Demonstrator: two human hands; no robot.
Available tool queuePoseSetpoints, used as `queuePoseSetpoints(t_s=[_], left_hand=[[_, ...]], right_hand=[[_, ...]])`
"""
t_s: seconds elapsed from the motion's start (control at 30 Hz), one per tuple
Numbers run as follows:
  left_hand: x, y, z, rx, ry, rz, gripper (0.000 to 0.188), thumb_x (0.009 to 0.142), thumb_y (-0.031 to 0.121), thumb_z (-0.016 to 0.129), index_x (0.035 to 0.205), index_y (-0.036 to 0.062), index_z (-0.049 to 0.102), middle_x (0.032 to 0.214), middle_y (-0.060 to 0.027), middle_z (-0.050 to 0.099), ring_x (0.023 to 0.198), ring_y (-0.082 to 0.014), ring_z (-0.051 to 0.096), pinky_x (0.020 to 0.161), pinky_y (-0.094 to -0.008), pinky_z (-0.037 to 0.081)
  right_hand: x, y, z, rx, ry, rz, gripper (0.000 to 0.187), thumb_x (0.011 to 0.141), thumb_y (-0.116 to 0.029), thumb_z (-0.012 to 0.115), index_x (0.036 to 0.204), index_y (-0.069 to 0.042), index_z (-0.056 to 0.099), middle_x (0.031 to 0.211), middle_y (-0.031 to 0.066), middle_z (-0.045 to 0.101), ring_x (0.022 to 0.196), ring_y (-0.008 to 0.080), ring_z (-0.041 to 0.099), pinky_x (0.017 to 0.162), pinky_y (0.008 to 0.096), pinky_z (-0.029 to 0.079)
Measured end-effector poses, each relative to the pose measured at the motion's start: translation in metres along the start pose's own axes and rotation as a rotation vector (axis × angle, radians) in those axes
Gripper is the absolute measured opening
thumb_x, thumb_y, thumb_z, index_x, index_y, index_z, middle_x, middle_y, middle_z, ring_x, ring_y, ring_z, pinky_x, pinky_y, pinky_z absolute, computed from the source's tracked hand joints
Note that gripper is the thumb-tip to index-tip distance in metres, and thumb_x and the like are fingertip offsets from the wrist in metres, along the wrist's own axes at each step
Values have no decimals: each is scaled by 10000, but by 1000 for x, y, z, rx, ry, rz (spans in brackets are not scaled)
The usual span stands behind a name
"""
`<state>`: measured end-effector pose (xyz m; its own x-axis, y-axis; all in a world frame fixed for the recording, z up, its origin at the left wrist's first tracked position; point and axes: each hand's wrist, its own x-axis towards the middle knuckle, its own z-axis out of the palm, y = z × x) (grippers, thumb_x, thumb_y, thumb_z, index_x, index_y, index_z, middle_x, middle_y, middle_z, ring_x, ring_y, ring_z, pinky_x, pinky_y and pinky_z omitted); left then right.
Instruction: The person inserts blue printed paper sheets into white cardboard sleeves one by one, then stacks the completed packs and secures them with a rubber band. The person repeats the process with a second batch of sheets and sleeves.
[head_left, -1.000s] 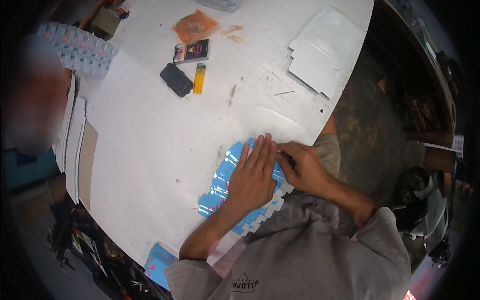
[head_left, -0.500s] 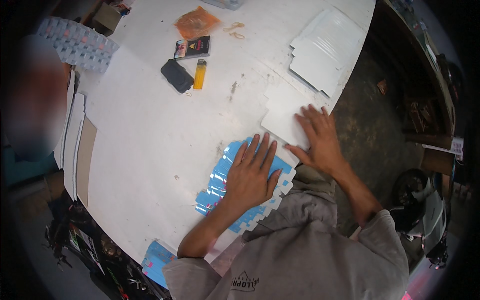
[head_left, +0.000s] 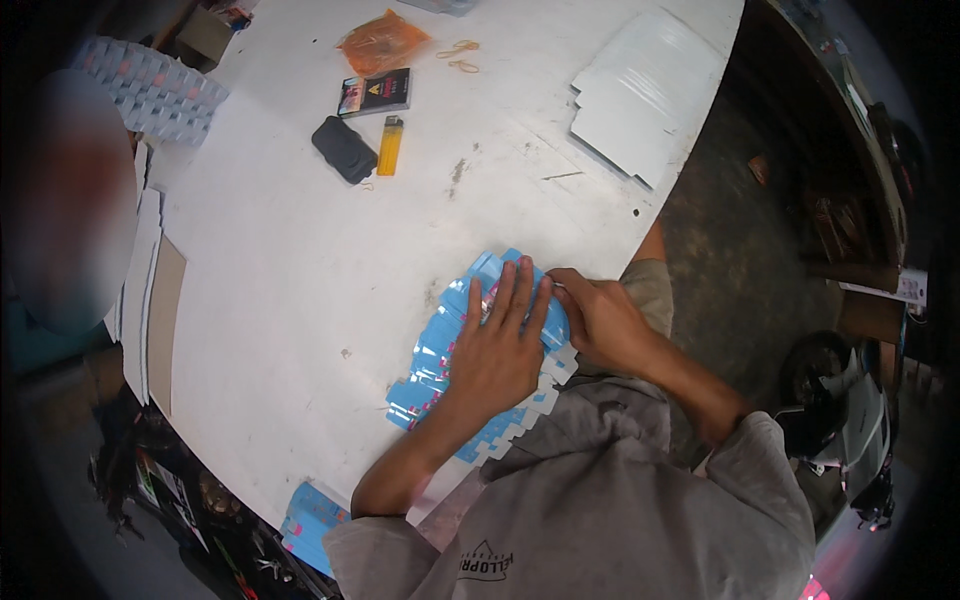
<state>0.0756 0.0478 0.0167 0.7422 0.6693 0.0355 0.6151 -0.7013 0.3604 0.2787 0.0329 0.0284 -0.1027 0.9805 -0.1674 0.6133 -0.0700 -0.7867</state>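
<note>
A fanned row of flat blue box blanks (head_left: 432, 350) with pink marks and white tabs lies at the table edge in front of me. My left hand (head_left: 498, 360) rests flat on it, fingers stretched and slightly apart. At the row's right end, my right hand (head_left: 603, 322) is closed, its thumb and forefinger pinching the edge of the rightmost blue blank. That blank curves up a little under the fingers. Part of the row is hidden by my left hand and forearm.
A stack of white blanks (head_left: 650, 95) lies far right on the white table (head_left: 270, 260). Toward the back are an orange bag (head_left: 383, 43), a dark flat box (head_left: 375, 92), a black case (head_left: 344, 150), a yellow lighter (head_left: 390, 147) and rubber bands (head_left: 461, 55). More blue blanks (head_left: 312, 520) sit lower left.
My right hand has moved left and nearer, from a white-faced blank to the blue row's right end. That blank no longer lies white side up there. My left hand has stayed nearly in place.
</note>
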Motion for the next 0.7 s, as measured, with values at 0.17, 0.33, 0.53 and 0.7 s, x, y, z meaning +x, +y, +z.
queuePoseSetpoints(t_s=[0.17, 0.33, 0.53, 0.7], left_hand=[[0, -5, -2, -75, -23, 14, 657, 918, 246, 622, 1479, -76, 502, 1637, -290, 357, 1561, -446, 274, 1262, -631, 178], [-1, -7, -6, -199, 50, 7, 609, 922, 313, 653, 1378, -88, 600, 1564, -297, 458, 1518, -451, 353, 1260, -607, 202], [-5, -4, 7, -202, 80, -89, 531, 938, 330, 664, 1297, -61, 672, 1501, -303, 524, 1469, -473, 413, 1216, -623, 253], [3, 5, -3, 51, 136, -96, 668, 956, 315, 610, 1508, -38, 482, 1615, -315, 371, 1522, -487, 317, 1214, -669, 206]], right_hand=[[71, 53, -48, -651, 711, -247, 300, 941, -41, 654, 1241, -46, 666, 1134, 214, 710, 1010, 427, 681, 795, 466, 566], [58, 60, -41, -255, 520, -292, 375, 909, 29, 662, 1274, -53, 678, 1042, 143, 683, 924, 385, 647, 844, 457, 529], [47, 33, -25, -540, 482, -376, 351, 899, 26, 639, 1247, -7, 672, 964, 171, 641, 904, 387, 614, 812, 438, 487], [19, 12, -3, -94, 246, -222, 241, 903, -33, 664, 1131, 40, 692, 939, 244, 661, 901, 438, 666, 766, 479, 513]])
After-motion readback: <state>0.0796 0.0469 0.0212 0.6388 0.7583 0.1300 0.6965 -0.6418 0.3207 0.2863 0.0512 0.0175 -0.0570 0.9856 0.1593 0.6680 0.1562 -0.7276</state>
